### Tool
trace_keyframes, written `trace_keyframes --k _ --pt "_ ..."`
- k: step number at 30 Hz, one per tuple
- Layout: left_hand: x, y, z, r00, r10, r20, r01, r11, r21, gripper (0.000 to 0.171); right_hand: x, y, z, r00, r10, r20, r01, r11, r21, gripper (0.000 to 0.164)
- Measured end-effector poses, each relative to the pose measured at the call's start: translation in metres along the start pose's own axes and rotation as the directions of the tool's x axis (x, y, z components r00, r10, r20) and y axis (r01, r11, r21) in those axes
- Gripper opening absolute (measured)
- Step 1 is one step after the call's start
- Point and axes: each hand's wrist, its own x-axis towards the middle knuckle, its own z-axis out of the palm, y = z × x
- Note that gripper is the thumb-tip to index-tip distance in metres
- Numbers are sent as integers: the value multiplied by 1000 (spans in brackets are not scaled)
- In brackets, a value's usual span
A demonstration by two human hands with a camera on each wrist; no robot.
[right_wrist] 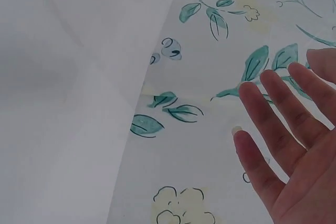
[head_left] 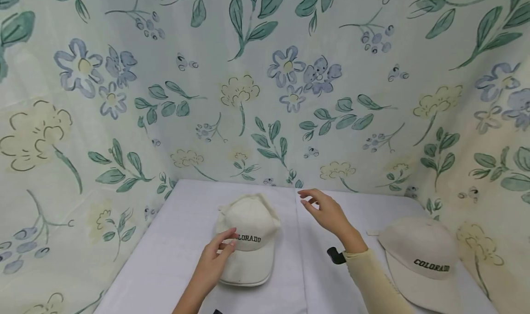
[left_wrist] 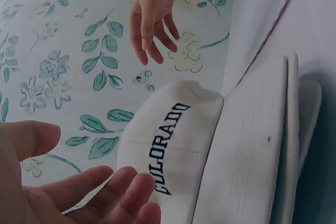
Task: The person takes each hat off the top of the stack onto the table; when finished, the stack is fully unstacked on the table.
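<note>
A cream baseball cap (head_left: pixel 252 217) lettered COLORADO sits mid-table with its brim toward me. In the left wrist view, further brim edges (left_wrist: pixel 310 114) show under the brim of this cap (left_wrist: pixel 173 135), so caps are stacked. My left hand (head_left: pixel 211 261) hovers at the cap's left front, fingers loosely extended, overlapping the first letters in the head view. Nothing is in its grasp. To the right of the cap, my right hand (head_left: pixel 327 212) hangs over the back of the table with its fingers relaxed and slightly bent, holding nothing; its palm (right_wrist: pixel 310 182) shows in the right wrist view.
Another cream COLORADO cap (head_left: pixel 418 245) lies at the table's right side, with a small tag (head_left: pixel 372 233) at its back left. A white cloth (head_left: pixel 174 254) with a crease covers the table. Floral curtains (head_left: pixel 265 97) rise at the back and both sides.
</note>
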Motion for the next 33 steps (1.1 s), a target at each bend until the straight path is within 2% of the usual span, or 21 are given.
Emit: trace_keyframes --k 8,16,24,28,33 --pt "-13 -10 -14 994 -99 -42 98 995 -15 40 5 -18 38 999 -15 41 11 995 103 31" --pt "-17 -33 -18 977 -185 -109 197 974 115 45 8 -30 70 995 -33 92 23 994 106 35" --pt "-14 -49 -20 959 -262 -105 276 948 159 60 9 -30 87 985 0 172 -18 995 99 41" --pt "-14 -55 -23 954 -288 -82 299 932 207 67 10 -29 90 987 16 160 -32 995 94 45" --pt "-17 -61 -22 956 -286 -64 293 927 234 70 12 -29 93 991 46 123 -52 997 48 44"
